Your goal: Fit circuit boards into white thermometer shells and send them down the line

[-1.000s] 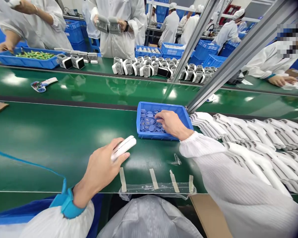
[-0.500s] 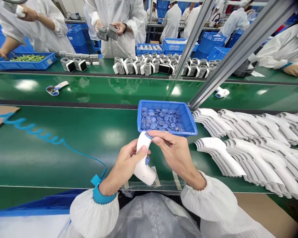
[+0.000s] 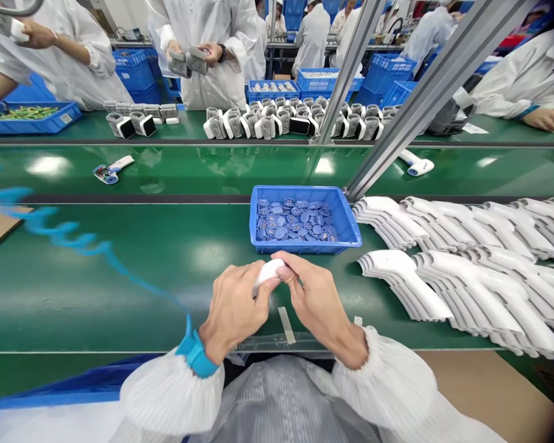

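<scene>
My left hand (image 3: 233, 307) and my right hand (image 3: 316, 301) are closed together around one white plastic housing shell (image 3: 268, 271), just above the near edge of the green bench. Only the shell's upper end shows between the fingers. A blue wrist strap (image 3: 196, 354) with a coiled cord sits on my left wrist. Right behind the hands stands a blue tray (image 3: 351, 231) filled with small blue button pads (image 3: 295, 219). Rows of white housing shells (image 3: 466, 258) lie overlapped to the right of my right hand.
A green conveyor belt (image 3: 212, 166) runs behind the tray, carrying a small part (image 3: 111, 171) at left and a white thermometer (image 3: 418, 165) at right. Slanted metal posts (image 3: 420, 98) rise beside the tray. Workers in white coats stand across the line with grey devices (image 3: 277, 120) and blue crates (image 3: 28, 120).
My right hand left the blue tray and joined the left on the white shell. Both hands drew in toward my body, and the shell is now mostly hidden in them.
</scene>
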### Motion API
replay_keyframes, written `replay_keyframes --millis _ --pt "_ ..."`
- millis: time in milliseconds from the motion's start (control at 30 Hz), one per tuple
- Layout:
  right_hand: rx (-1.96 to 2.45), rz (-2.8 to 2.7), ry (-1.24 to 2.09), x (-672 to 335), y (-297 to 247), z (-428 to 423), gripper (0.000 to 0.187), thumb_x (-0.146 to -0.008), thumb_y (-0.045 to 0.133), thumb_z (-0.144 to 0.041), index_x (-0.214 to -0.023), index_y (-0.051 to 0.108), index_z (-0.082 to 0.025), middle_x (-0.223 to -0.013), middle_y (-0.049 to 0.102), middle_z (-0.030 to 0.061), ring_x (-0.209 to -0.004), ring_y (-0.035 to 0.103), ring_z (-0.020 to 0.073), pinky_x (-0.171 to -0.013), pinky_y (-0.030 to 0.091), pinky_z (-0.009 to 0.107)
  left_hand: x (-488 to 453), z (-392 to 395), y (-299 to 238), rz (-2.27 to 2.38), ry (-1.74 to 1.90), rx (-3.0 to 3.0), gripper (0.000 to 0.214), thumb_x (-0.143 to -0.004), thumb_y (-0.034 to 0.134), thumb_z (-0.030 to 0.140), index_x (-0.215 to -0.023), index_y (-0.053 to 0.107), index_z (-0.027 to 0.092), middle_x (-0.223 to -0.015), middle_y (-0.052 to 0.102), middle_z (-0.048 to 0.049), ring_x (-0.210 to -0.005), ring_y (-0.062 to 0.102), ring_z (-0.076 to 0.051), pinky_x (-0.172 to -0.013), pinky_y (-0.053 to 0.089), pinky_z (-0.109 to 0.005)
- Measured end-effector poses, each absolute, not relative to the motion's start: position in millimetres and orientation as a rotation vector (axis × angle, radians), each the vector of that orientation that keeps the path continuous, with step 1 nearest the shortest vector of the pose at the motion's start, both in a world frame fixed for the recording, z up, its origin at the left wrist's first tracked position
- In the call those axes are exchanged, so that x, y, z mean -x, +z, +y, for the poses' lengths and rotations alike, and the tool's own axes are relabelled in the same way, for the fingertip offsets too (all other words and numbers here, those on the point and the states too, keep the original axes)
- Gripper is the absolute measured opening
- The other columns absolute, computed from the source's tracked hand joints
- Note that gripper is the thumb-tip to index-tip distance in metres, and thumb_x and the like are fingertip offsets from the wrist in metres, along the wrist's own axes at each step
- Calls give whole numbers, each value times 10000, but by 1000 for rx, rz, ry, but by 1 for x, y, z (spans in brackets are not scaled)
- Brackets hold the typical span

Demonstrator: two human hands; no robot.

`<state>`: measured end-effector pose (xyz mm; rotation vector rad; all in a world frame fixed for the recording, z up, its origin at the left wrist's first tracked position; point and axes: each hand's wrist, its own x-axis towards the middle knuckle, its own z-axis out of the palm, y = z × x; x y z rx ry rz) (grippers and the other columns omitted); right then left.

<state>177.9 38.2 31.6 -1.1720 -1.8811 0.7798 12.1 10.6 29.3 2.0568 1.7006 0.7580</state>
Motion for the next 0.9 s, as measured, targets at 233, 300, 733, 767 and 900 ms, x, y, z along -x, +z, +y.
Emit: replay_keyframes --millis 233,300,733,767,900 --pt "1292 -1874 1036 -202 31 15 208 -1016 461 -358 -1089 619 -243 -962 707 18 -779 634 152 -694 511 283 -11 -2 16 1799 941 -1969 277 -981 501 414 -937 669 198 -890 708 -48 -820 613 -191 -754 430 -311" --pt "1286 -1961 1174 -202 35 8 188 -1015 468 -362 -1071 609 -250 -860 676 -11 -677 574 134 -608 462 264 -14 -4 10 2017 979 -1774 413 -991 458 440 -692 592 188 -688 628 -24 -667 544 -162 -641 385 -288" --pt "1172 -2001 793 -169 -3 -28 255 -1018 427 -309 -1144 623 -206 -932 668 63 -724 615 175 -646 485 303 -16 14 3 2040 861 -1812 564 -958 444 411 -443 427 181 -443 444 2 -462 370 -116 -558 266 -295" --pt "1153 -2001 804 -169 -4 -29 265 -1019 421 -310 -1158 620 -205 -949 672 69 -742 622 178 -661 491 306 -14 12 4 2047 872 -1814 571 -961 442 409 -438 430 182 -445 447 -1 -468 384 -118 -562 277 -294" --pt "1249 -1788 1079 -166 -1 -29 288 -977 482 -387 -1109 646 -190 -890 688 63 -721 621 178 -636 480 296 1 -8 12 1945 926 -1823 444 -965 489 421 -622 635 181 -647 646 -31 -630 575 -150 -640 404 -271"
